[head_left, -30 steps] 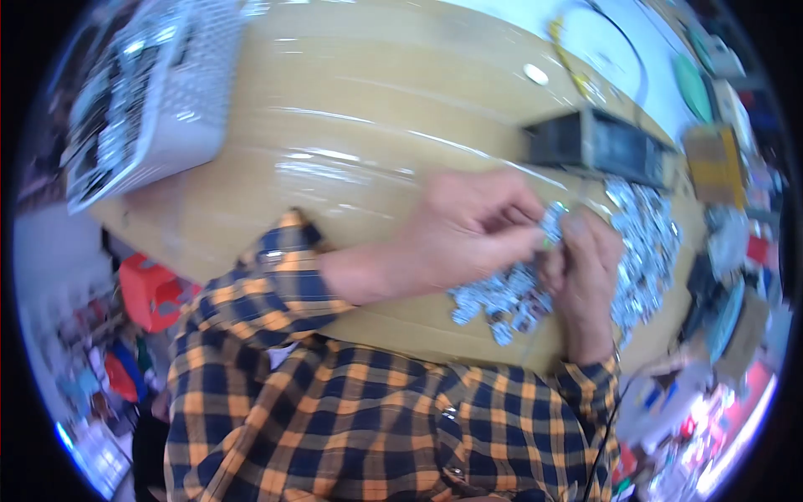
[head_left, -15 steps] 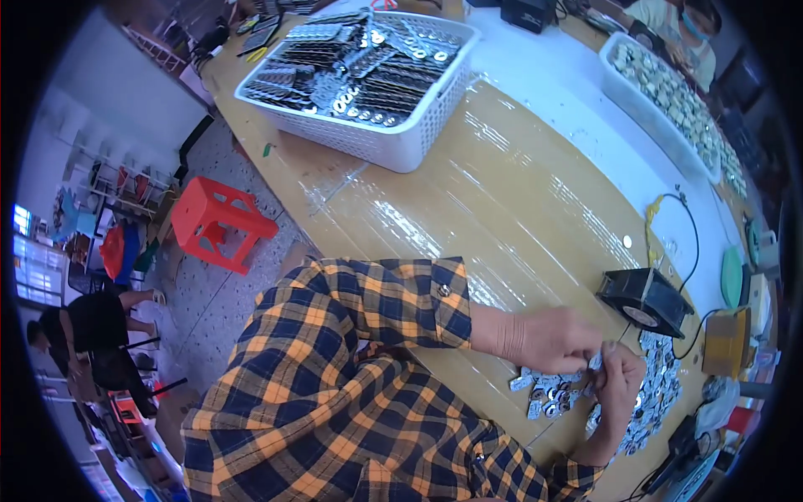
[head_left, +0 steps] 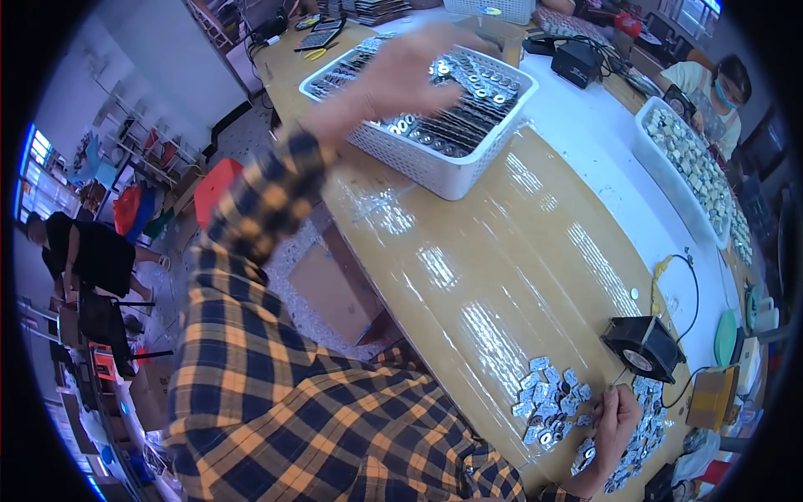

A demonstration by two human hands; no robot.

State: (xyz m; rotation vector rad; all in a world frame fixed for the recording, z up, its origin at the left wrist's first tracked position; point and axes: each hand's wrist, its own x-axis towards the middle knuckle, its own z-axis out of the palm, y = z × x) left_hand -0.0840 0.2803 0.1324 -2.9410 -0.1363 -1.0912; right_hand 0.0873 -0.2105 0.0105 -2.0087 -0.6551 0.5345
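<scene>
My left hand [head_left: 397, 75] is stretched over the white perforated basket [head_left: 418, 171] at the far left of the table. It is smeared by motion, but thumb and fingers look apart, with nothing visible between them. Stacks of dark metal strips with shiny round rings [head_left: 468, 113] fill the basket. At the lower right, my right hand [head_left: 616, 418] has its fingers pressed together; whatever they hold is too small to make out. Beside it lies a loose cluster of small silvery metal pieces [head_left: 548, 402], and a larger pile of similar pieces [head_left: 640, 452] spreads behind and below it.
A small black fan [head_left: 642, 347] with a cable stands just beyond my right hand. A long white tray [head_left: 682, 171] of pale small parts is at the far right, where a co-worker [head_left: 711, 100] sits. A brown carton [head_left: 335, 289] stands on the floor beside the table.
My left hand has left the right hand's side and swung far to the left over the basket. My right hand stays by the piles, fingers still together. The view has shifted somewhat.
</scene>
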